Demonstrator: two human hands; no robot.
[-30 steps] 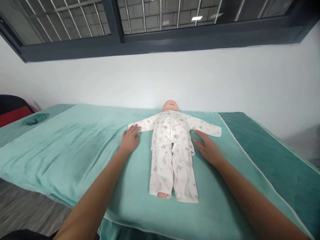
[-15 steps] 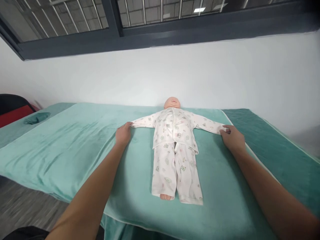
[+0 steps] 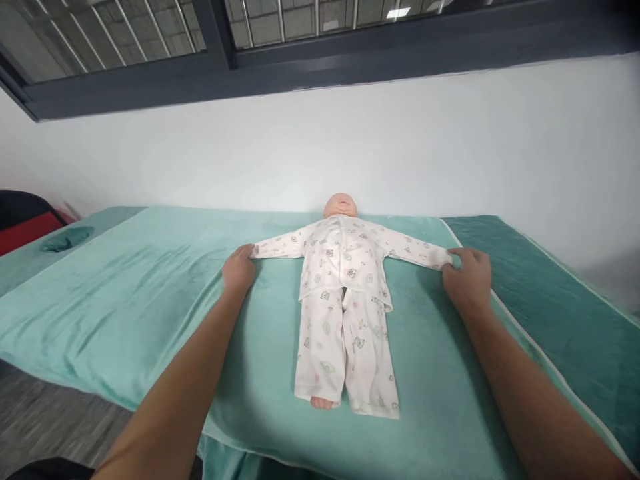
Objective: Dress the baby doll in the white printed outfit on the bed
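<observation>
A baby doll (image 3: 341,205) lies on its back on the green bed cover, head toward the wall. It wears a white pajama top (image 3: 345,250) with small printed animals and matching pajama pants (image 3: 326,347). Both sleeves are stretched out sideways. My left hand (image 3: 239,269) pinches the cuff of the sleeve on the left. At the opposite cuff, my right hand (image 3: 467,277) is closed with thumb and fingers on the fabric. One foot (image 3: 321,403) peeks out of the left pant leg; the other foot is hidden, and so are the doll's hands.
The light green cover (image 3: 150,280) spreads over the bed, with a darker green sheet (image 3: 560,287) at the right. Behind stands a white wall (image 3: 300,147) under a dark window frame (image 3: 310,70). A black and red object (image 3: 25,223) is at the far left.
My left hand has shifted slightly left, still on its cuff. The right hand stays at the other cuff, its fingers closed more firmly. The camera view has moved a little.
</observation>
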